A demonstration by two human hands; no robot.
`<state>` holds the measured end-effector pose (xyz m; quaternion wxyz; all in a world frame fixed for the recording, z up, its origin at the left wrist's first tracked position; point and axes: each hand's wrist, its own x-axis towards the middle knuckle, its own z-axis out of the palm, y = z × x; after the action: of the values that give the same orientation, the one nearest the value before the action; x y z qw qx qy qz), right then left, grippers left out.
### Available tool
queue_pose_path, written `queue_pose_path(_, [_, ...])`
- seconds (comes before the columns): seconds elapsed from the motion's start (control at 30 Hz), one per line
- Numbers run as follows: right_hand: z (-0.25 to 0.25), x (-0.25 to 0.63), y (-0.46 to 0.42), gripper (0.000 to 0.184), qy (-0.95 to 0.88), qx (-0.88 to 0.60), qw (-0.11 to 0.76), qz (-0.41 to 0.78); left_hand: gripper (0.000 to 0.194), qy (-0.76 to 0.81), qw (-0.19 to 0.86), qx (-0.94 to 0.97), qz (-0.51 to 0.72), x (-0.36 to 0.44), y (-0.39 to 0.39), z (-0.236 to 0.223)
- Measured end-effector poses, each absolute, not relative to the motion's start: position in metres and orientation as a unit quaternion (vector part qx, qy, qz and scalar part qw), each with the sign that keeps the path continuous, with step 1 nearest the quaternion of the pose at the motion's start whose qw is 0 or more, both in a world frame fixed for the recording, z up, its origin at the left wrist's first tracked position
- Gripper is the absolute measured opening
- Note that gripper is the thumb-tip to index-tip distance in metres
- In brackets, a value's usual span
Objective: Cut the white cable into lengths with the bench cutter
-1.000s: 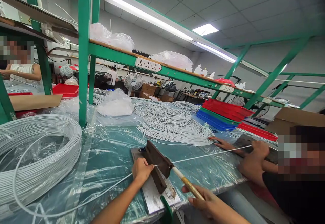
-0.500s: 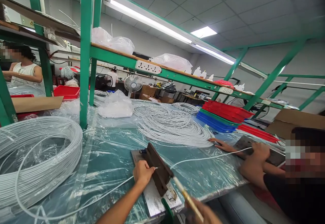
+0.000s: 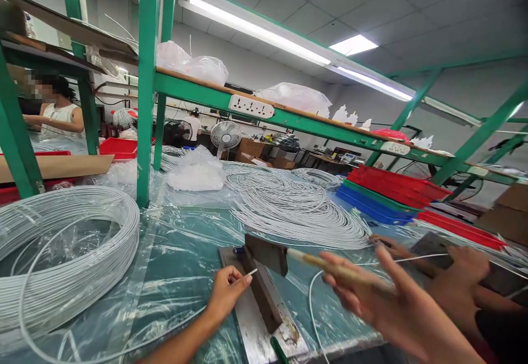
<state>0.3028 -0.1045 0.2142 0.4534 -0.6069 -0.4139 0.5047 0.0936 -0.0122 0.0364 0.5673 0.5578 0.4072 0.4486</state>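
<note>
My left hand [image 3: 228,292] pinches the end of a white cable [image 3: 252,272] between thumb and fingertips, at the near side of a cutter's dark metal bar [image 3: 262,292]. The rest of that cable trails left along the table. The cutter's hinged blade [image 3: 266,254] is swung up and away from the bar. Against the palm of my right hand [image 3: 371,303] lies the cutter's wooden handle [image 3: 325,265], loosely held, thumb raised and fingers fairly straight. The cutter's base plate [image 3: 252,334] sits at the table edge, near a green clamp-like part [image 3: 279,350].
A large cable coil [image 3: 70,254] lies at left, and a flat heap of white cables [image 3: 289,204] behind the cutter. Stacked trays [image 3: 388,193] stand at right, near a co-worker's hands [image 3: 466,270]. A green shelf post [image 3: 148,89] rises from the table.
My right hand has risen with the handle, lifting the blade open from the bar. A cut length of white cable now hangs curved to the right. My left hand still pinches the cable end.
</note>
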Motion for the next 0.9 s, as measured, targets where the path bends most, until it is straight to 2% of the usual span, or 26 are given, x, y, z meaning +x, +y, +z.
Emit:
queue_pose_path(0.1, [0.248, 0.287, -0.050, 0.086, -0.409, -0.535, 0.506, 0.538, 0.056, 0.387, 0.576, 0.548, 0.468, 0.082, -0.022, 0.032])
queue_pose_path(0.17, [0.257, 0.274, -0.006, 0.088, -0.453, -0.489, 0.515, 0.540, 0.056, 0.388, 0.573, 0.556, 0.460, 0.077, -0.029, 0.029])
queue_pose_path(0.33, [0.247, 0.243, 0.103, 0.071, -0.482, -0.512, 0.507, 0.498, 0.062, 0.396, 0.561, 0.582, 0.435, 0.070, -0.041, 0.022])
queue_pose_path(0.5, [0.220, 0.225, 0.170, 0.063, -0.474, -0.563, 0.484, 0.475, 0.065, 0.396, 0.551, 0.595, 0.431, 0.061, -0.038, 0.007])
queue_pose_path(0.63, [0.207, 0.218, 0.187, 0.062, -0.477, -0.569, 0.487, 0.460, 0.068, 0.375, 0.578, 0.577, 0.438, 0.053, -0.033, 0.013])
queue_pose_path(0.8, [0.204, 0.210, 0.156, 0.070, -0.499, -0.539, 0.564, 0.377, 0.065, 0.361, 0.632, 0.469, 0.500, 0.038, -0.032, 0.062])
queue_pose_path(0.9, [0.194, 0.203, 0.097, 0.055, -0.539, -0.488, 0.580, 0.368, 0.061, 0.355, 0.631, 0.408, 0.557, 0.026, -0.033, 0.098])
